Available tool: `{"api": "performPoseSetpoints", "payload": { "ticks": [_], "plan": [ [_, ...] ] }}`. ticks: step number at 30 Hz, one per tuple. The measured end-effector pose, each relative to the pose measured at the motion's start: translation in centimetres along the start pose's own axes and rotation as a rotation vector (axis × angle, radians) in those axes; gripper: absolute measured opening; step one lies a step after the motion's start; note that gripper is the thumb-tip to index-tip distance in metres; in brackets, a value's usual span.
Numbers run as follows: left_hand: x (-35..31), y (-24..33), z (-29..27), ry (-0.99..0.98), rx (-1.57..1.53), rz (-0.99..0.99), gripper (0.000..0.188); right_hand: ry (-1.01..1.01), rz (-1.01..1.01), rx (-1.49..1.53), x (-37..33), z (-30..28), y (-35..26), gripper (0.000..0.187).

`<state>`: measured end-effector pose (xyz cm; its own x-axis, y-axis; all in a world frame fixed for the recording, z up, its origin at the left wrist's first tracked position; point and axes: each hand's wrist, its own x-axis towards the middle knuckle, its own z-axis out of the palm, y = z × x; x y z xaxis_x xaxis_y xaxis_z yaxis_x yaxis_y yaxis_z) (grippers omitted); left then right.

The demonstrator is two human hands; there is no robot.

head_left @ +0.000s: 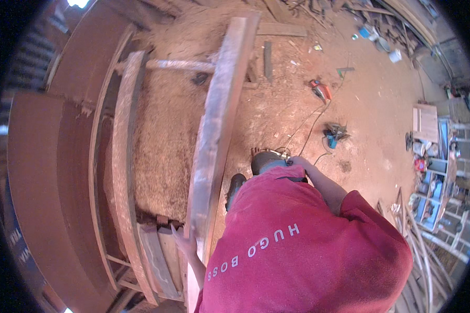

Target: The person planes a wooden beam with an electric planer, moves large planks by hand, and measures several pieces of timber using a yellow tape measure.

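Observation:
My left hand reaches past the near side of a long, thick wooden beam. Its fingers are stretched out and apart, close to short boards lying between this beam and another one. At the front of my body, by my leg, my right hand is closed around something small and dark. The fingers are mostly turned away, so I cannot make out what it is. A thin cord runs over the floor near that hand.
A second beam lies parallel on the left, joined by a crosspiece. Sawdust covers the ground between them. On the floor to the right are a red power tool and a blue power tool. Shelving stands far right.

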<state>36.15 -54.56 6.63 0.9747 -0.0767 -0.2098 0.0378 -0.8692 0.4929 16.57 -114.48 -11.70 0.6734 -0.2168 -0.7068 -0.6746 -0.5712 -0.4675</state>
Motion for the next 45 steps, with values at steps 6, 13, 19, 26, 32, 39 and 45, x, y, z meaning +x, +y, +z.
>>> {"api": "performPoseSetpoints", "payload": {
  "ticks": [6,13,19,26,32,39,45],
  "plan": [
    [20.8,27.8,9.4,0.013,-0.149,0.511,0.091,0.259,-0.057,0.094,-3.0,-10.1,1.2,0.036],
    [34.5,57.3,18.0,-0.072,0.147,0.875,0.100,0.735,0.382,0.788,-3.8,-16.0,8.3,0.033],
    [43.0,71.1,25.9,-0.155,0.175,0.723,0.113,0.850,0.580,0.453,-3.3,-10.9,13.5,0.020],
    [49.5,77.1,31.2,-0.219,0.386,0.534,0.100,0.668,0.744,1.054,-0.3,-12.7,10.7,0.018],
    [52.0,77.3,32.4,-0.198,0.285,0.727,0.082,0.643,0.606,0.770,6.3,-20.6,11.1,0.031],
    [52.6,75.0,35.1,-0.108,0.397,0.881,0.087,0.564,0.705,1.031,13.9,-31.9,18.1,0.033],
    [49.3,82.1,36.9,-0.053,0.447,0.609,0.092,0.229,0.484,0.798,12.6,-48.3,27.5,0.038]
  ]
}}
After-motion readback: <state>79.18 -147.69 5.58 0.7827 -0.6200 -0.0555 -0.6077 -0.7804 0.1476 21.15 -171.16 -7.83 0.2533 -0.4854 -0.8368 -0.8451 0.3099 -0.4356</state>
